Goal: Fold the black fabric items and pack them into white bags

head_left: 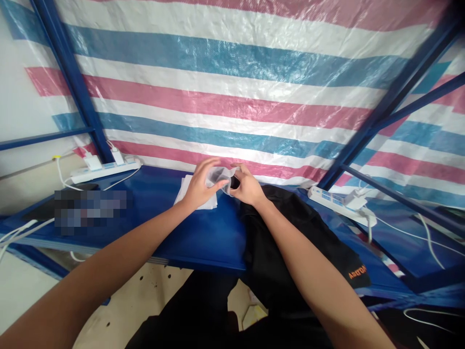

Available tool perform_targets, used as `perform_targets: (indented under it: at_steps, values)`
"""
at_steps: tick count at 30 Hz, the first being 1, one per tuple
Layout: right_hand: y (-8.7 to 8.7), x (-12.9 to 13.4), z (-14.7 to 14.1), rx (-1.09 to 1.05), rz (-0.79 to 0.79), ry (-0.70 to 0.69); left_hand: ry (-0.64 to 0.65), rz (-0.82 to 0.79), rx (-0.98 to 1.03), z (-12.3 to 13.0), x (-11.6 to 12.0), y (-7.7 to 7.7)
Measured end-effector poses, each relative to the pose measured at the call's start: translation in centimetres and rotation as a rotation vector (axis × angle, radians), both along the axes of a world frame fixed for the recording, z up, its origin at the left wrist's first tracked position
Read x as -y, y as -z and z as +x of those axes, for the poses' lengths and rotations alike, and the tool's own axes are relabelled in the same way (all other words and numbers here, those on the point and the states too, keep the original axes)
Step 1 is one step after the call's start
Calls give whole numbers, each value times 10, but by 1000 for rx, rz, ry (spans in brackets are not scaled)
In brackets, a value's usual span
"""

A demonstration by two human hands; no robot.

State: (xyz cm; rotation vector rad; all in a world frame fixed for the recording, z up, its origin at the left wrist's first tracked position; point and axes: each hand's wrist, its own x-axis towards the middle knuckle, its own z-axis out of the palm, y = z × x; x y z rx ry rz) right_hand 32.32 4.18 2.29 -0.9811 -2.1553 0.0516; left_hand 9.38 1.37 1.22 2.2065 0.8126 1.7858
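Observation:
Between my two hands, above the blue table, is a translucent plastic bag (220,175) with a dark opening on its right side. My left hand (202,185) is curved round the bag's left side, thumb reaching across its front. My right hand (248,186) grips the bag's right edge between thumb and fingers. White sheets (209,202) lie on the table under my left hand. A black garment (308,228) with orange lettering is spread beneath my right wrist and forearm.
The blue table (203,242) has a white power strip (105,170) at the back left and another power strip (337,206) at the right, both with cables. Blue metal posts (69,72) rise beside a striped plastic sheet (232,72). A blurred-out item (90,209) is at the left.

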Motion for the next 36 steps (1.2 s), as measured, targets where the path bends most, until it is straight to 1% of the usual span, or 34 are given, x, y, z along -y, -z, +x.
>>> perform_targets:
  at_steps: [1, 2, 3, 5, 6, 8, 11, 14, 18, 20, 22, 25, 26, 27, 29, 31, 33, 34, 36]
  values:
    - [-2, 1, -1, -77, -15, -43, -15, -36, 63, -3, -2, 0]
    - [-4, 2, -3, -151, -36, -82, 1, -99, 121, -5, -5, 1]
    - [-5, 3, -4, -223, -69, -110, 46, -182, 159, -7, -8, 2]
    - [-7, 4, -8, -345, -179, -136, 145, -339, 163, -10, -12, 6]
    - [-8, 5, -9, -392, -247, -149, 163, -387, 148, -11, -13, 7]
    - [-7, 8, -11, -463, -376, -202, 130, -408, 147, -10, -14, 8]
    - [-5, 10, -12, -513, -510, -280, 95, -389, 235, -7, -13, 6]
    - [-2, 8, -12, -587, -579, -273, 85, -421, 343, -5, -15, 5]
    - [-2, 4, -13, -816, -622, -258, 62, -480, 553, -8, -26, 6]
    - [-5, 5, -13, -918, -639, -277, 106, -494, 641, -12, -31, 6]
    - [-8, 7, -14, -995, -660, -323, 201, -528, 686, -17, -33, 6]
    - [-12, 9, -13, -1043, -695, -386, 391, -642, 646, -20, -31, 6]
    - [-12, 8, -13, -1037, -703, -388, 432, -676, 623, -21, -30, 6]
    - [-12, 7, -12, -1028, -698, -377, 443, -697, 614, -21, -29, 6]
    - [-13, 5, -8, -1023, -625, -324, 389, -699, 642, -23, -31, 7]
    - [-16, 2, -3, -1036, -498, -274, 284, -659, 710, -27, -35, 9]
    - [-19, 2, 3, -1046, -415, -276, 201, -613, 766, -32, -40, 11]
    - [-20, 2, 5, -1044, -416, -299, 176, -597, 780, -35, -42, 12]
    - [-19, 5, 5, -1027, -497, -362, 149, -584, 785, -38, -44, 12]
